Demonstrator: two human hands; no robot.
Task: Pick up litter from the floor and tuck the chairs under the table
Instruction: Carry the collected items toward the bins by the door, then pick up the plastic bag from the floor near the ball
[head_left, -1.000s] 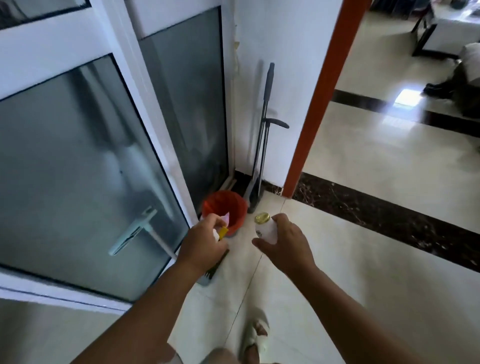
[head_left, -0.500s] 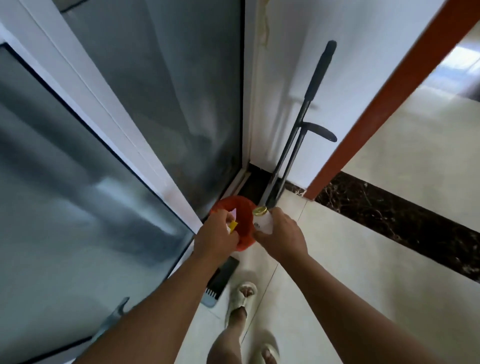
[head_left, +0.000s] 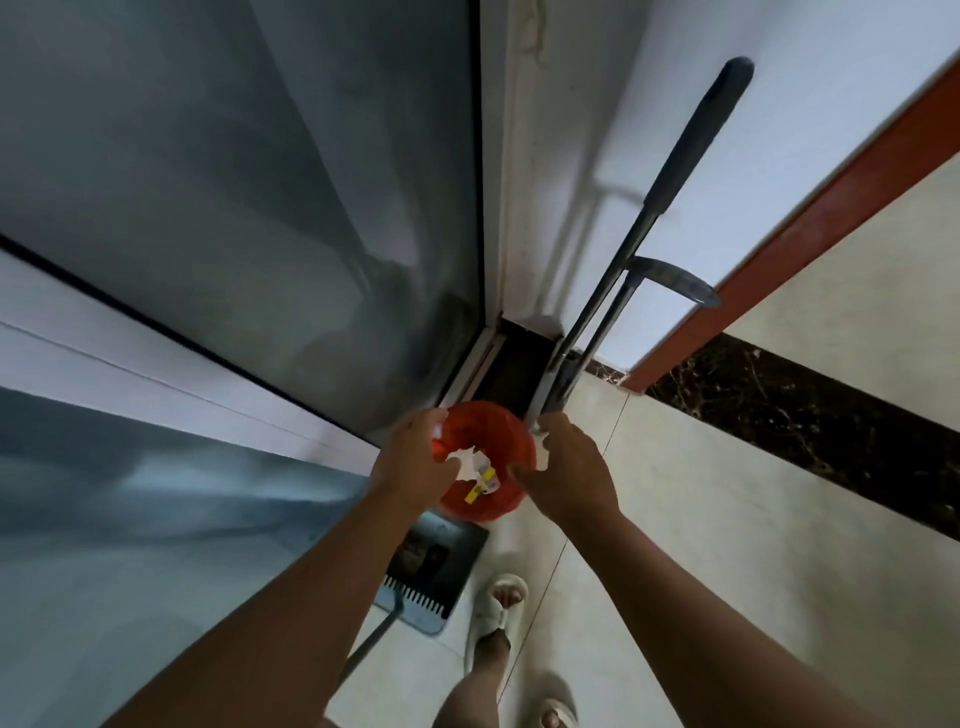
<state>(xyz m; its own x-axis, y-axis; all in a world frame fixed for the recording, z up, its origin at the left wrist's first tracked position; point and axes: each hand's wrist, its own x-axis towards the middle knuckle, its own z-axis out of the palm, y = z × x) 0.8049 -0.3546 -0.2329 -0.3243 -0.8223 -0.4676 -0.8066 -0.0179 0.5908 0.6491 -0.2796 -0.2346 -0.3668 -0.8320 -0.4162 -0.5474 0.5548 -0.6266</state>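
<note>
Two hands hang over the mouth of a red bin, so the step in hand looks like the drop-off of gathered litter; no chairs or table show here, so that part seems still to come.

Largest first: the glass door (head_left: 234, 218) fills the left, and the white wall (head_left: 597, 156) rises far ahead with a long-handled broom (head_left: 670, 171) leaning on it. On the near floor lies a dustpan (head_left: 434, 571), just near of the red bin (head_left: 511, 441), which stands in the corner by the door track.

The left hand (head_left: 410, 462) is at the bin's left rim, fingers loosely curled and spreading; white and yellow scraps (head_left: 475, 470) sit right at its fingertips, and I cannot tell whether they are still pinched or already falling. The right hand (head_left: 566, 467) is at the right rim, closed around a small white bottle (head_left: 543, 449), mostly hidden.

Next, I judge, the right hand needs to shift left over the opening and let go.
</note>
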